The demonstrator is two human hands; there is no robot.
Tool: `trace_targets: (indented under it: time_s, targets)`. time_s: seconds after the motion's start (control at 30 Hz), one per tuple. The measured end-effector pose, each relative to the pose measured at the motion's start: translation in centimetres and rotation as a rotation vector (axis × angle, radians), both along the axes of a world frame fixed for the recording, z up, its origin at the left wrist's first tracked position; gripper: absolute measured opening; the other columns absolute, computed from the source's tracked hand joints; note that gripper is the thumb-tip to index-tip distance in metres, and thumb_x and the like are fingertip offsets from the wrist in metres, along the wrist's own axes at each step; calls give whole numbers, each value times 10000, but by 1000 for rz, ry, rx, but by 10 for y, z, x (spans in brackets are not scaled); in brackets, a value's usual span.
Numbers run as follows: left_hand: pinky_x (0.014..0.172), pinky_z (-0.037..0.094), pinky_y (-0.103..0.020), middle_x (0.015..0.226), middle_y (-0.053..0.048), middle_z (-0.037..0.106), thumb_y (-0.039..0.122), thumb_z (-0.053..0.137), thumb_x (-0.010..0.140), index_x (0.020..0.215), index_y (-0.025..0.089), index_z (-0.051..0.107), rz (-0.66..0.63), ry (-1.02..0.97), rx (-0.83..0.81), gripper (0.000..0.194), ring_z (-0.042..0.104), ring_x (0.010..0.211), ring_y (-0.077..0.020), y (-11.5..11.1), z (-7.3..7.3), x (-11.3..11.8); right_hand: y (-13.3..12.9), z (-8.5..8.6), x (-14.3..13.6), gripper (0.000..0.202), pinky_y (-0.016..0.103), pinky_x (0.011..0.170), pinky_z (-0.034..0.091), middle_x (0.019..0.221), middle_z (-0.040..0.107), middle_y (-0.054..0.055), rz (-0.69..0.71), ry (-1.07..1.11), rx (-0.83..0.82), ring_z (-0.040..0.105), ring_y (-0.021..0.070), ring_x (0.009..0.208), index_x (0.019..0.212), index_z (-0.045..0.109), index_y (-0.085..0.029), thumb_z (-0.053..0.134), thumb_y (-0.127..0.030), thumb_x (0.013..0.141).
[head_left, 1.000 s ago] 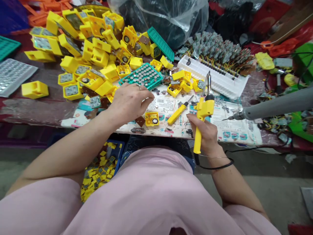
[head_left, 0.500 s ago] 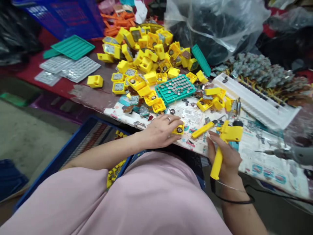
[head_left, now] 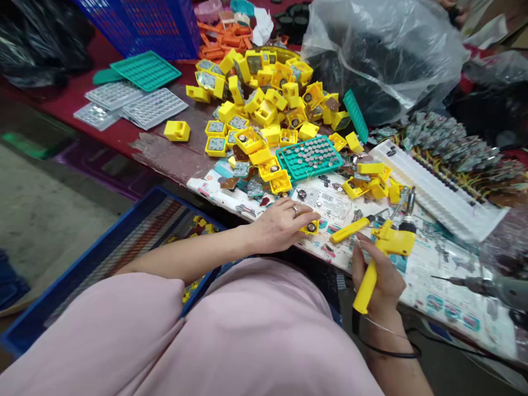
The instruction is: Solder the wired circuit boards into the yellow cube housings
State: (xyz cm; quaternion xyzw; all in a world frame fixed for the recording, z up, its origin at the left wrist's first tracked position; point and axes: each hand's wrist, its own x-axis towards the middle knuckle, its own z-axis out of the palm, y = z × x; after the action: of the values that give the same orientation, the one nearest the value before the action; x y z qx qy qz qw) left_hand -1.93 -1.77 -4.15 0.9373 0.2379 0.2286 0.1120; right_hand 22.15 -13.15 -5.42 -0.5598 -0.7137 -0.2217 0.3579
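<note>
Table [head_left: 165,151], upper left: trays [head_left: 146,70], with basket [head_left: 165,33] behind. Upper centre: case heap [head_left: 266,113]; bag [head_left: 383,55] to its right. Centre: disc tray [head_left: 289,165], before the heap. Right: rack [head_left: 437,208] (wired parts [head_left: 457,143] piled along its far side). Near edge, left to right: left hand [head_left: 278,226] on single case [head_left: 312,227]; hand tool [head_left: 350,229]; right hand [head_left: 383,278] holding soldering gun [head_left: 391,241]. Lower left: crate [head_left: 136,231], below table level.

We've got a black bag [head_left: 45,44] at 10 o'clock, a blue basket [head_left: 144,25] at 11, orange bits [head_left: 225,38] beside it towards 12, plus a big crumply clear bag [head_left: 371,49] around half past 1.
</note>
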Motion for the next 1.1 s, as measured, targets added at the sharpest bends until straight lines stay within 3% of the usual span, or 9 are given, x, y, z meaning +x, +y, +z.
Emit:
trace_targets:
  time_s: [0.13, 0.23, 0.4, 0.6, 0.7, 0.83, 1.0, 1.1]
  targets:
    - [980, 453, -398, 1186, -97, 732, 400, 540, 981, 1253, 177, 610, 50, -37, 132, 359, 678, 1055, -214, 6, 7, -10, -1, -1, -1, 311, 224, 732, 636, 1009, 794, 41, -17, -3, -16, 777, 178, 784, 1135, 637, -186, 734, -121, 847]
    - [1011, 429, -419, 1177, -85, 731, 452, 560, 959, 1249, 201, 625, 201, -51, 207, 389, 671, 1070, -230, 26, 21, -20, -1, -1, -2, 276, 225, 736, 635, 1013, 793, 53, -9, -4, -21, 777, 180, 794, 1111, 639, -177, 723, -121, 855]
    - [1042, 389, -490, 1246, -101, 688, 452, 576, 935, 1278, 229, 624, 442, 39, 190, 411, 631, 1136, -295, 66, 47, -34, 0, -2, -3, 275, 243, 786, 639, 1055, 786, 72, 13, 37, -48, 778, 191, 831, 1102, 639, -171, 719, -98, 849]
    - [1080, 345, -596, 1295, -115, 655, 518, 504, 956, 1321, 187, 597, 435, 138, 164, 501, 561, 1199, -348, 81, 65, -29, 0, -2, -7, 305, 258, 822, 637, 1097, 775, 102, 24, 110, -27, 775, 198, 897, 1131, 625, -175, 689, -70, 851]
    - [1061, 392, -548, 1335, -112, 641, 506, 496, 959, 1290, 176, 620, 347, 143, 177, 483, 570, 1191, -332, 80, 72, -6, 0, -3, -7, 317, 266, 830, 636, 1098, 768, 142, -2, 133, -14, 771, 206, 930, 1119, 611, -169, 684, -39, 839]
    - [990, 453, -436, 1200, -108, 707, 365, 464, 979, 1142, 177, 693, 183, 250, 169, 339, 612, 1157, -289, 84, 79, 53, 1, -8, -6, 368, 288, 828, 644, 1113, 765, 133, -14, 171, 11, 765, 213, 965, 1148, 594, -195, 676, -28, 830]
    - [949, 466, -404, 1161, -130, 702, 345, 493, 957, 1175, 147, 676, 208, 375, 132, 347, 601, 1192, -313, 105, 73, 130, 1, -10, -6, 380, 312, 837, 646, 1139, 759, 128, 3, 228, 14, 762, 220, 979, 1153, 596, -197, 641, -7, 826]
    - [939, 478, -404, 1195, -153, 682, 429, 548, 923, 1247, 127, 625, 221, 406, 71, 449, 587, 1209, -335, 116, 65, 157, 0, -10, -6, 359, 293, 817, 644, 1129, 761, 136, -3, 235, 13, 765, 210, 966, 1157, 590, -205, 635, -29, 847]
